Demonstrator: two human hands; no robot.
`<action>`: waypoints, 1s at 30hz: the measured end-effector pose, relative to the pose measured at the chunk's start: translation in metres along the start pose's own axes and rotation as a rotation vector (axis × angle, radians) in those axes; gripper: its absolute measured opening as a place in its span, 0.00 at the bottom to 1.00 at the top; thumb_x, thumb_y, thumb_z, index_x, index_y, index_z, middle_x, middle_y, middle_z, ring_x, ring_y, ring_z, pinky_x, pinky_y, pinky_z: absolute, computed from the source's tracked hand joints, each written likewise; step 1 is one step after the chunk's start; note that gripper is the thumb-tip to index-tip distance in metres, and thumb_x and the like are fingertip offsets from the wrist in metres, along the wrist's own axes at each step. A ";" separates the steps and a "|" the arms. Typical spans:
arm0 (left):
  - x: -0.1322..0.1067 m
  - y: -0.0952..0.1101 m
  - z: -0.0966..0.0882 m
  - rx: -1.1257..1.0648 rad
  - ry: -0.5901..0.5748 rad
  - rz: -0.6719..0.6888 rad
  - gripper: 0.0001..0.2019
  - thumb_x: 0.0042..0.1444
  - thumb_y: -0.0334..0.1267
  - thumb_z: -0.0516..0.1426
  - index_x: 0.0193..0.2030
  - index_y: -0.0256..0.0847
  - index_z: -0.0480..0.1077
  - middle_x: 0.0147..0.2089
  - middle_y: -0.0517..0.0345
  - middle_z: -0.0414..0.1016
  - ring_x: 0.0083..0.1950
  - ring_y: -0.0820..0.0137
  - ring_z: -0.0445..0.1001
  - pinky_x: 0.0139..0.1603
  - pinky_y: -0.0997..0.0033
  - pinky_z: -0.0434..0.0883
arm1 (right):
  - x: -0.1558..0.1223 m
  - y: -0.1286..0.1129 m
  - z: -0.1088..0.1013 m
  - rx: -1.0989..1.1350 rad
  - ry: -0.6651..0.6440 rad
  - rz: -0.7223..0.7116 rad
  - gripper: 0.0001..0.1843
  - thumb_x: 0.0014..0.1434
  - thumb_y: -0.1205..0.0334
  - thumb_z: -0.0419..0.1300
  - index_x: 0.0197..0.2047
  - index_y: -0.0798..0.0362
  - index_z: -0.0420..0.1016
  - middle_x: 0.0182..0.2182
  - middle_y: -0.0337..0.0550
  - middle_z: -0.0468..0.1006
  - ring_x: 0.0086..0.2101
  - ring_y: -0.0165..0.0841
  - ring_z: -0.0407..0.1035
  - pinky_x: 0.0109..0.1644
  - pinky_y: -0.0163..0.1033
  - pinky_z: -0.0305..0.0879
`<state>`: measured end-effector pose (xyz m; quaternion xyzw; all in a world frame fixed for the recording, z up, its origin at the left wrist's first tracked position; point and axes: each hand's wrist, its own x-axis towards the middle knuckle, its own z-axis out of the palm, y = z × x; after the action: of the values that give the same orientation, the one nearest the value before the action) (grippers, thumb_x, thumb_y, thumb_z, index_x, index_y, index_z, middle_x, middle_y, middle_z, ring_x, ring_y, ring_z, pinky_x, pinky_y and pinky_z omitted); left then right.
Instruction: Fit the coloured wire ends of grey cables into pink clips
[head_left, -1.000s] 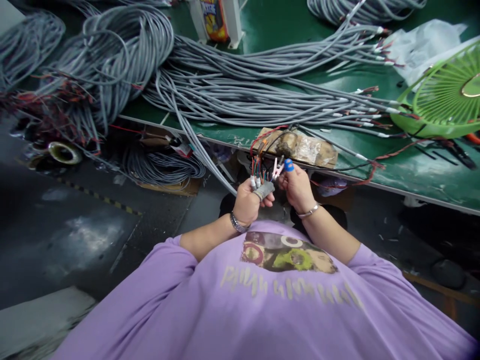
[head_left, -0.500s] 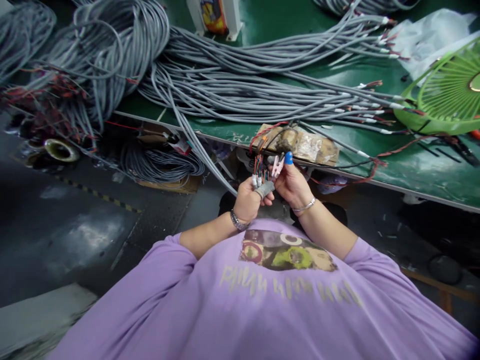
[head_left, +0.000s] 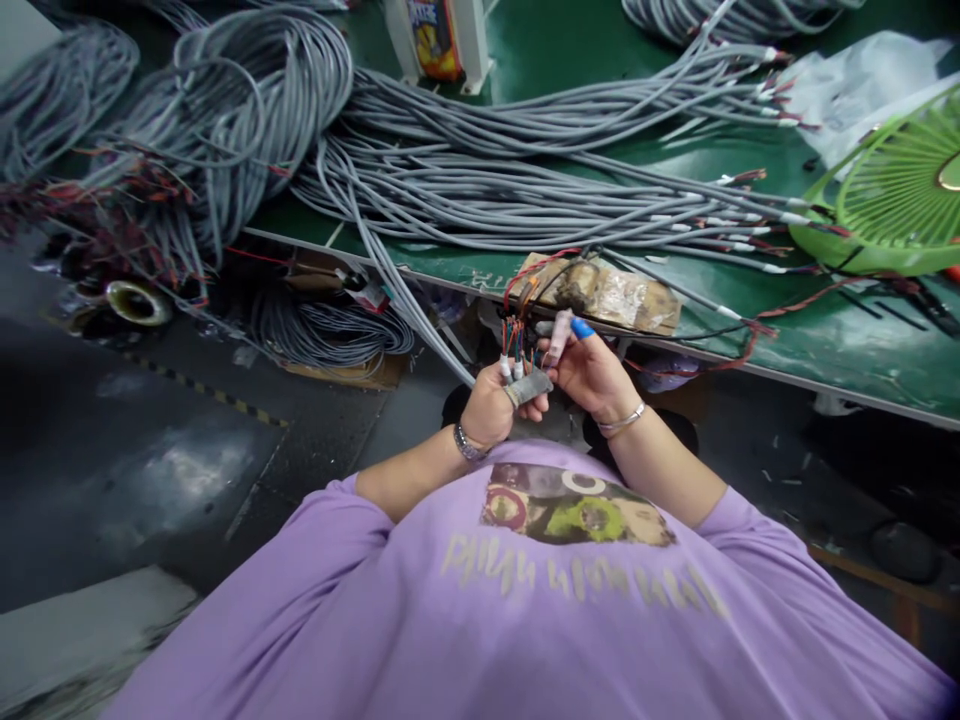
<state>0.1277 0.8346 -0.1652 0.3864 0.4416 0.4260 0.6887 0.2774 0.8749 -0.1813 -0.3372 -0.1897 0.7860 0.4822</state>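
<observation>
My left hand (head_left: 489, 408) is closed round a few grey cables, and a grey wrap covers its thumb. White sleeves (head_left: 512, 369) and thin coloured wires (head_left: 514, 333) stick up above the fist. My right hand (head_left: 598, 380) is close beside it on the right, fingers bent and pinched near the wire ends. A blue cover (head_left: 581, 328) sits on its thumb. Against that thumb is a pale pink piece (head_left: 559, 337); whether it wraps a finger or is held, I cannot tell. Whatever lies between the right fingertips is hidden.
Long bundles of grey cable (head_left: 480, 200) lie across the green table (head_left: 847, 340). A stained wooden board (head_left: 637, 300) rests at its front edge. At right are a green fan (head_left: 892, 190) and a plastic bag (head_left: 855, 90). Coiled cable (head_left: 322, 330) sits below the table.
My right thumb and the pink piece have shifted slightly; the pink piece showed two prong-like ends before and now looks like one. My left hand still holds the cables.
</observation>
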 end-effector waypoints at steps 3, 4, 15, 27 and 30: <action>0.005 0.001 0.001 -0.022 -0.030 -0.001 0.22 0.41 0.53 0.68 0.30 0.36 0.70 0.21 0.60 0.74 0.17 0.77 0.69 0.17 0.79 0.61 | 0.000 0.002 -0.001 -0.014 0.001 -0.074 0.21 0.49 0.45 0.70 0.35 0.53 0.73 0.26 0.35 0.74 0.23 0.24 0.62 0.27 0.30 0.62; 0.007 0.002 0.003 -0.029 -0.034 -0.001 0.22 0.41 0.53 0.68 0.31 0.36 0.71 0.21 0.60 0.74 0.17 0.77 0.69 0.16 0.79 0.61 | 0.001 0.003 -0.001 -0.021 0.003 -0.086 0.22 0.49 0.43 0.70 0.34 0.53 0.73 0.25 0.34 0.73 0.23 0.24 0.62 0.27 0.31 0.62; 0.013 0.001 0.009 0.002 0.014 -0.024 0.24 0.38 0.56 0.68 0.28 0.37 0.68 0.20 0.61 0.73 0.16 0.78 0.68 0.17 0.79 0.59 | 0.009 0.007 0.001 -0.052 0.096 -0.110 0.26 0.49 0.35 0.67 0.32 0.51 0.72 0.24 0.37 0.75 0.26 0.29 0.68 0.27 0.35 0.63; 0.011 -0.005 0.006 0.008 0.010 -0.042 0.23 0.40 0.53 0.69 0.29 0.36 0.69 0.21 0.60 0.73 0.17 0.77 0.69 0.17 0.79 0.60 | 0.008 0.010 0.003 -0.021 0.091 -0.100 0.27 0.50 0.33 0.65 0.33 0.50 0.71 0.26 0.37 0.76 0.27 0.30 0.69 0.28 0.35 0.65; 0.010 -0.004 0.006 -0.003 0.016 -0.045 0.23 0.39 0.54 0.69 0.29 0.36 0.68 0.21 0.60 0.73 0.17 0.77 0.69 0.17 0.79 0.61 | 0.005 0.010 0.001 0.017 0.067 -0.040 0.29 0.51 0.30 0.62 0.33 0.50 0.71 0.27 0.37 0.76 0.26 0.29 0.68 0.30 0.36 0.66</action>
<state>0.1368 0.8416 -0.1697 0.3719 0.4550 0.4143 0.6950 0.2691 0.8747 -0.1885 -0.3552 -0.1736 0.7661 0.5068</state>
